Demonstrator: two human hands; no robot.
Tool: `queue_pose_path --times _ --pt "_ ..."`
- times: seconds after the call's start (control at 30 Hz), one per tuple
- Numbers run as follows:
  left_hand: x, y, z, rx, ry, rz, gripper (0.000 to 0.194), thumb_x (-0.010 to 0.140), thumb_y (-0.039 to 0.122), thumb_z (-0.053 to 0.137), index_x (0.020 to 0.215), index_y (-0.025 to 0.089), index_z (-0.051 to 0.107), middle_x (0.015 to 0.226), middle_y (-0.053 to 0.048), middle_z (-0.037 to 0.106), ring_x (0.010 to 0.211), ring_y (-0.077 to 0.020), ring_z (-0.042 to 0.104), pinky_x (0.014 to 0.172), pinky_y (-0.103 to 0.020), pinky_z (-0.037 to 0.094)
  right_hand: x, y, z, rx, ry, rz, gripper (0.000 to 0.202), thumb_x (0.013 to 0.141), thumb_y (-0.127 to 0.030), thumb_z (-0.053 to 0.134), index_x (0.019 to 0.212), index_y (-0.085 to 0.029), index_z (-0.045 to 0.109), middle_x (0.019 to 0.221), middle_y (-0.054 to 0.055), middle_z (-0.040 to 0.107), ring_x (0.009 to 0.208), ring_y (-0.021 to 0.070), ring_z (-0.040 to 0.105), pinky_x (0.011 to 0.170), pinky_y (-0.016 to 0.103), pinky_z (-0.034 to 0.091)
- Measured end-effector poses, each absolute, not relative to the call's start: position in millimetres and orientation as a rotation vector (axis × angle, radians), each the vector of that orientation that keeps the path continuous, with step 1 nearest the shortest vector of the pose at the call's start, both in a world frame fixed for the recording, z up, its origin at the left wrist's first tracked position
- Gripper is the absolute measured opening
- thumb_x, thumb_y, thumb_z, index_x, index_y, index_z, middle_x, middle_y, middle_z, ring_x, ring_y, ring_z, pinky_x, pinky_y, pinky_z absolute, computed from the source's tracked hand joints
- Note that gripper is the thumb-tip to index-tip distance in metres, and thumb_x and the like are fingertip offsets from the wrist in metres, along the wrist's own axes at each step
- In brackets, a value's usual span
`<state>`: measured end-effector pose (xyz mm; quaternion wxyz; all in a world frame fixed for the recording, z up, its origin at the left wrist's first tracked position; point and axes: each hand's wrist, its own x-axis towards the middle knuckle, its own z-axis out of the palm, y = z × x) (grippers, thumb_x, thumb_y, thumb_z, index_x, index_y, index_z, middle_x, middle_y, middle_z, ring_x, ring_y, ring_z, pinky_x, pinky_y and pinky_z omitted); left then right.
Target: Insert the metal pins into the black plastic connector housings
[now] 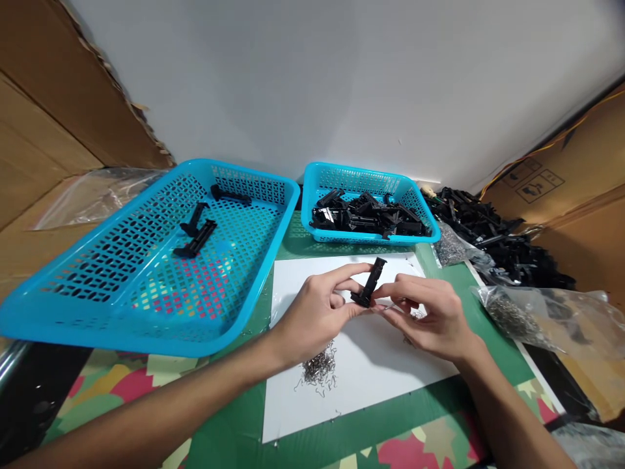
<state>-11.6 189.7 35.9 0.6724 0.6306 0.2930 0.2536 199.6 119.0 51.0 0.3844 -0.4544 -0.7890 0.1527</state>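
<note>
My left hand [325, 303] grips a black plastic part [373, 279] between thumb and fingers, holding it tilted upright above a white sheet [297, 404]. Close against its lower end is my right hand [424, 309], closed in a pinch. A thin, light-coloured metal piece [389, 306] shows between the right fingertips; its exact kind is too small to tell. Below the left wrist lies a pile of small bent metal wire pieces [319, 368] on the sheet. More small bits sit partly hidden behind the right hand.
A large blue basket [234, 339] on the left holds 3 black parts. Many similar parts fill a smaller blue basket [312, 228] at the back. To the right are a heap of black parts [508, 241] and a clear bag of metal pieces [517, 319]. Cardboard [586, 163] borders the right side.
</note>
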Motion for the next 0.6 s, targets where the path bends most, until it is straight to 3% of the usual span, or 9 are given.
queue_pose_path --times 0.17,0.3,0.47,0.6 --pt "-11.3 190.4 34.3 1.397 0.640 0.585 0.060 0.089 0.022 0.076 0.148 0.020 0.061 0.109 -0.008 0.081 0.052 -0.0063 0.058 0.044 -0.017 0.039 201.0 117.9 49.9 -1.140 -2.010 0.404 0.023 0.093 -0.007 0.064 0.109 -0.020 0.074 0.068 -0.004 0.055 0.055 0.0097 0.045 0.052 0.024 0.034" --pt "-10.4 189.7 33.7 1.372 0.656 0.605 0.056 0.086 0.014 0.075 0.141 0.017 0.067 0.109 -0.009 0.082 0.070 -0.0146 0.076 0.058 -0.019 0.057 199.6 119.6 50.9 -1.086 -2.041 0.391 0.021 0.095 -0.006 0.063 0.107 -0.019 0.076 0.065 -0.005 0.052 0.054 0.0093 0.042 0.051 0.024 0.030" --pt "-9.7 190.1 37.4 1.321 0.653 0.617 0.052 0.079 0.014 0.084 0.130 0.016 0.071 0.095 -0.007 0.084 0.075 -0.0182 0.079 0.054 -0.016 0.054 196.8 118.7 55.4 -1.068 -2.095 0.293 0.016 0.100 -0.008 0.063 0.103 -0.016 0.076 0.063 -0.004 0.052 0.054 0.0092 0.042 0.051 0.024 0.029" --pt "-9.1 190.6 40.4 1.256 0.632 0.605 0.057 0.076 0.014 0.089 0.130 0.015 0.070 0.090 -0.007 0.084 0.079 -0.0213 0.081 0.060 -0.020 0.061 197.2 117.3 57.6 -1.070 -2.096 0.317 0.017 0.099 -0.008 0.060 0.101 -0.017 0.075 0.064 -0.003 0.057 0.054 0.0093 0.045 0.051 0.024 0.031"
